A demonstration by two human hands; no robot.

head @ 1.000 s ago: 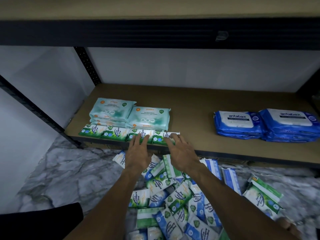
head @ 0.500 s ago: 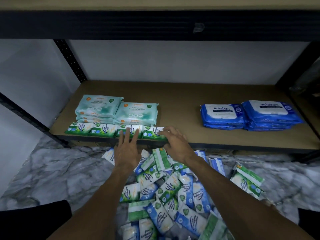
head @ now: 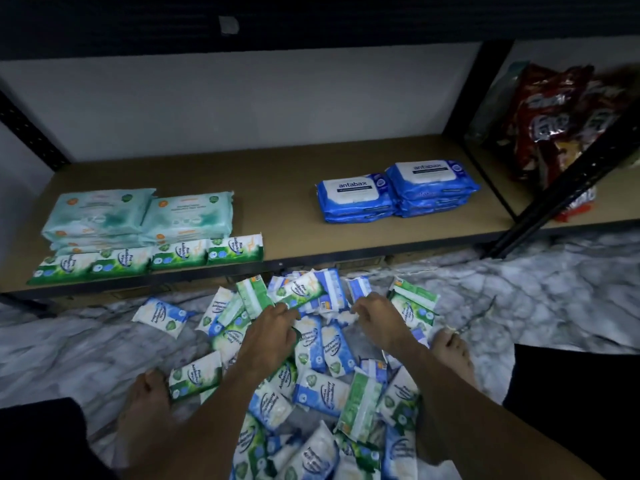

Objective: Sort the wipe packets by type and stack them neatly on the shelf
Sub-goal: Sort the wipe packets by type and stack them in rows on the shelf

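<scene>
A heap of small green and blue wipe packets [head: 322, 389] lies on the marble floor below the wooden shelf [head: 284, 202]. My left hand [head: 272, 336] reaches into the heap, and its fingers pinch a green packet [head: 302, 293] at the far edge. Just to the right, my right hand [head: 377, 320] hovers over blue packets with its fingers curled; blur hides whether it holds one. On the shelf's front left, a row of green packets [head: 149, 259] lies before two stacks of teal packs [head: 138, 216]. Two stacks of blue Antabax packs [head: 394, 192] sit to the right.
My bare feet [head: 145, 407] [head: 453, 355] flank the heap. A black shelf post [head: 561, 192] slants at the right, with red snack bags [head: 557, 119] behind it. The upper shelf's dark beam [head: 311, 26] runs overhead.
Both hands have left the green row on the shelf edge and dropped to the heap on the floor. The view has tilted down and to the right.
</scene>
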